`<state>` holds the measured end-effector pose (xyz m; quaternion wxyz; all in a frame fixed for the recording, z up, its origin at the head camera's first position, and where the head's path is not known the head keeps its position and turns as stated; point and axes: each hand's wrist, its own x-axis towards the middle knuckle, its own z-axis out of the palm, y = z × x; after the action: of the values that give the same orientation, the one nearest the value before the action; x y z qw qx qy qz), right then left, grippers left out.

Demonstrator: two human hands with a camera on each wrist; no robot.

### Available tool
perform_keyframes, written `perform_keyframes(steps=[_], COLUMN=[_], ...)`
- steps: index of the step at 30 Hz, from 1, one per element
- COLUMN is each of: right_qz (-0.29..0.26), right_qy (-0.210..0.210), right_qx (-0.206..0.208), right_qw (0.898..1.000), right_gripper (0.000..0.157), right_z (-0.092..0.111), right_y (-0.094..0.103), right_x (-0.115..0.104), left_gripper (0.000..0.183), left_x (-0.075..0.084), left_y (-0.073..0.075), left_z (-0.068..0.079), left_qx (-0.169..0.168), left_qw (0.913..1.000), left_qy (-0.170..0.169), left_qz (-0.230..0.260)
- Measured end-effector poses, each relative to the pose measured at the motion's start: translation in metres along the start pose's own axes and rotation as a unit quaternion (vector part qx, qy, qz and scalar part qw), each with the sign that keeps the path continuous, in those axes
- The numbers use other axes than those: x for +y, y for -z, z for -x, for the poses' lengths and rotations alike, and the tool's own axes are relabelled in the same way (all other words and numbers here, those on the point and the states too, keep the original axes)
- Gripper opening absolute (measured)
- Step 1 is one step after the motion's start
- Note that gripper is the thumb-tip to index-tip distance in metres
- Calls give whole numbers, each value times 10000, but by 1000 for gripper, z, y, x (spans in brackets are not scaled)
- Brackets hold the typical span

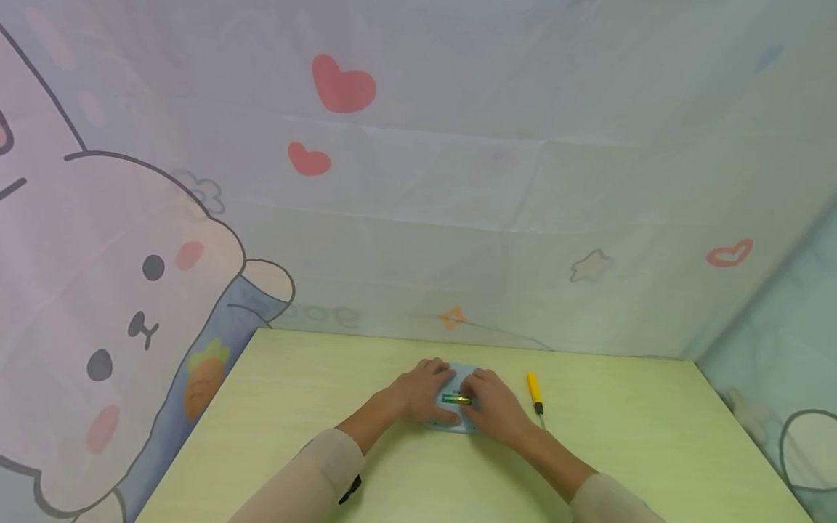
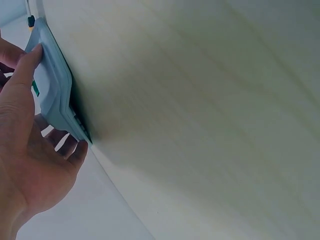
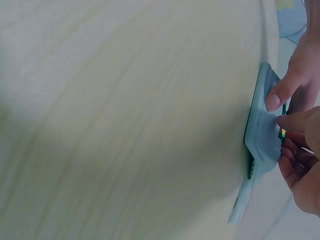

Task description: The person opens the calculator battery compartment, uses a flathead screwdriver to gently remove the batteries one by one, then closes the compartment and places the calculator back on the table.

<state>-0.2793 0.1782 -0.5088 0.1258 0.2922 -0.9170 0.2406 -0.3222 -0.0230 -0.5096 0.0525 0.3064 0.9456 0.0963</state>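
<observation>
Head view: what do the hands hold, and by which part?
The right hand pinches the green cylinder at its right end; the left hand holds the blue device by its left side.

Two hands (image 1: pixel 423 392) (image 1: pixel 498 408), one device (image 1: pixel 466 375), one battery (image 1: pixel 455 399), one screwdriver (image 1: pixel 535 391).

Head view: soft, even, medium light, source out of shot, table (image 1: pixel 654 450) with a yellow-green cast, wall cloth (image 1: pixel 425 196) greyish and low-contrast, battery (image 1: pixel 456 399) too small for its print to be read. Both wrist views run dimmer and cooler (bluish, fine detail smeared), with broad soft-edged shadows on the tabletop beside the blue case (image 2: pixel 55 85). No harsh glare anywhere, faint shading under the forearms (image 1: pixel 556 461).
</observation>
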Motion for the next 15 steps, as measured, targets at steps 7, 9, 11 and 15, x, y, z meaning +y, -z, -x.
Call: perform_keyframes(steps=[7,9,11,15], right_qz=[255,271,331,405], right_qy=[-38,-32,-13,36], right_qx=[-261,-288,-281,-209], right_qw=[9993,9992,9991,9990], right_gripper=[12,13,13,14], right_z=[-4,-4,-4,-3], right_y=[1,1,0,-1], right_x=[0,0,0,-1], left_gripper=[92,93,93,93], left_x=[0,-1,-1,-2], left_y=[0,0,-1,-1], left_z=[1,1,1,1], left_qx=[11,6,-9,-31], left_qw=[10000,9999,9999,9999], left_qy=[-73,-106,-116,-135], left_qz=[62,11,0,-12])
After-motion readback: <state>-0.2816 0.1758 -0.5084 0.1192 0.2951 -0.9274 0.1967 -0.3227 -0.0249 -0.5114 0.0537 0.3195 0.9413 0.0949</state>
